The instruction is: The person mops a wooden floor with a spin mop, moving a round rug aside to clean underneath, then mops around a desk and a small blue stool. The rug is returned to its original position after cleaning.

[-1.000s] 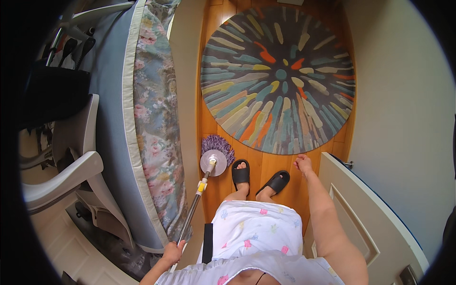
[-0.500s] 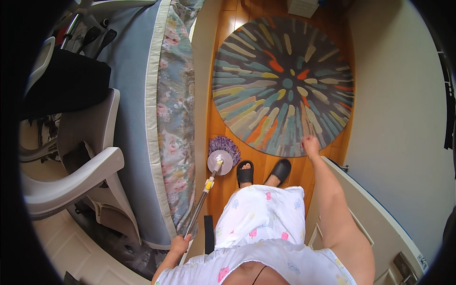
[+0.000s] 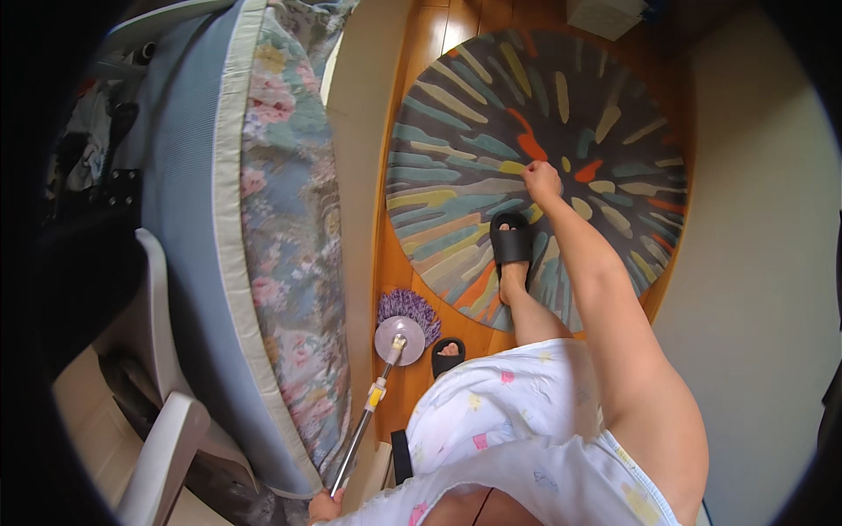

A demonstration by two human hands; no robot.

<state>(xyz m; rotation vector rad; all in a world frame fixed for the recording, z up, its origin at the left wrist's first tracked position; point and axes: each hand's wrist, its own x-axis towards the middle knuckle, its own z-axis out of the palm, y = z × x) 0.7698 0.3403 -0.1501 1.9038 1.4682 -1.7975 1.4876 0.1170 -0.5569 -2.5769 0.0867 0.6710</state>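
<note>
Head view, entries by size: pale wall (image 3: 754,219), plain, along your right side. Wooden floor (image 3: 478,335), orange-brown boards, beneath you. Mattress-like slab (image 3: 197,219), blue-grey with a cream edge, running lengthwise on your left. Round rug (image 3: 583,180), dark grey with radiating strokes of teal, cream, yellow and orange, lying on the floor ahead of you. Floral cloth (image 3: 294,228), grey-blue with pink blooms, hanging along the inner side of the slab. Chair (image 3: 167,465), white armrest and frame, at your lower left, partly cut off by the dark rim. Mop (image 3: 399,340), one, your item in use: pale round plate, purple strands resting on the floor near the rug's lower left edge, metal handle slanting back toward you. White garment (image 3: 504,394), small coloured motifs, worn by you. White box (image 3: 605,14), far end, partly out of view. Slippers (image 3: 511,245), black, a pair: your right over the rug, your left on the floor beside the mop. Hands, two, well apart: your left hand (image 3: 325,506) wrapped round the mop handle; your right hand (image 3: 543,182) above the rug, fingers curled in. Yellow clip (image 3: 376,394), on the mop handle.
</note>
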